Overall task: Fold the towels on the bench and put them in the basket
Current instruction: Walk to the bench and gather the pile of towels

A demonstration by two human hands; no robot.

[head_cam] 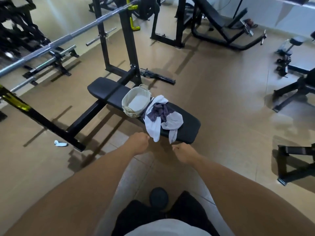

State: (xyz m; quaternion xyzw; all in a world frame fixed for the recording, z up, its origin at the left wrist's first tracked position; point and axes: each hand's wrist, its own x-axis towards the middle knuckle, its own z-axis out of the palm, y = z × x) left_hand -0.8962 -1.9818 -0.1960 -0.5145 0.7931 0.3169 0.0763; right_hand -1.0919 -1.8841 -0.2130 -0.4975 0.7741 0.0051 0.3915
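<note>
A black padded bench [189,124] stands in front of me. On it lies a crumpled heap of towels: a white towel [154,126] hanging over the near edge, a dark purple towel [159,111] on top, and a light grey towel [173,120]. A pale woven basket [127,101] with a white lining sits on the bench just left of the heap, touching it. My left hand [139,143] is curled shut, close to the hanging white towel's end but apart from it. My right hand [184,153] is also curled shut, below the bench's near end. Neither holds anything.
A barbell [71,34] rests on the black rack [126,41] behind the bench. The rack's base bar [51,125] runs along the floor at left, with a small white object [60,143] beside it. Other gym machines stand at right and far back. My shoe [158,197] shows below.
</note>
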